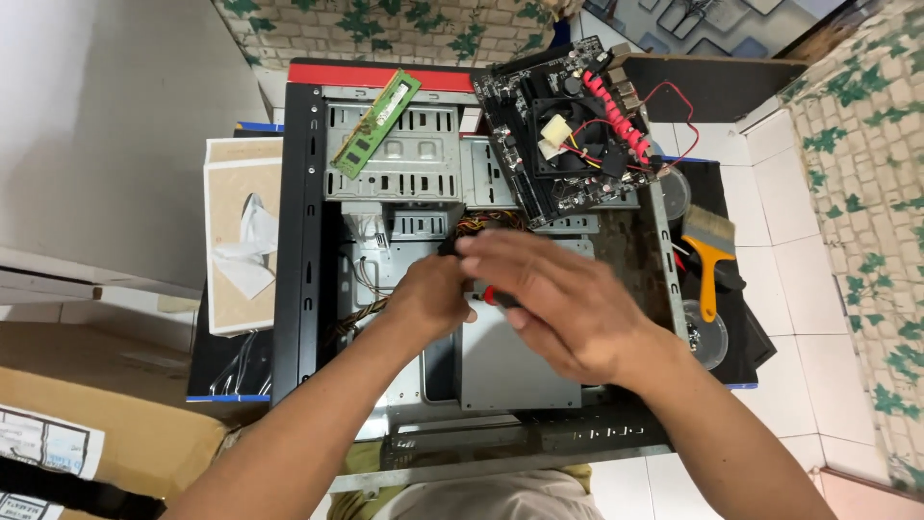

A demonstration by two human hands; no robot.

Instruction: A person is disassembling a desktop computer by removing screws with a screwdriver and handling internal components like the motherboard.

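Note:
An open computer case (300,241) lies on its side below me. Both my hands meet over its middle. My left hand (430,294) is curled around something dark that it mostly hides. My right hand (553,299) lies over it, fingers spread and blurred, touching a small red and black part (489,295) between the two hands. A bundle of coloured wires (486,222) shows just beyond my fingers. A black motherboard (570,130) with a fan and red cables rests tilted on the case's far right corner. A green memory stick (377,124) lies on the drive cage.
A tissue box (243,241) sits left of the case. A brush with an orange handle (710,258) and clear plastic lids (707,337) lie on the right. Cardboard boxes (106,424) fill the lower left. White tiled floor (780,318) runs along the right.

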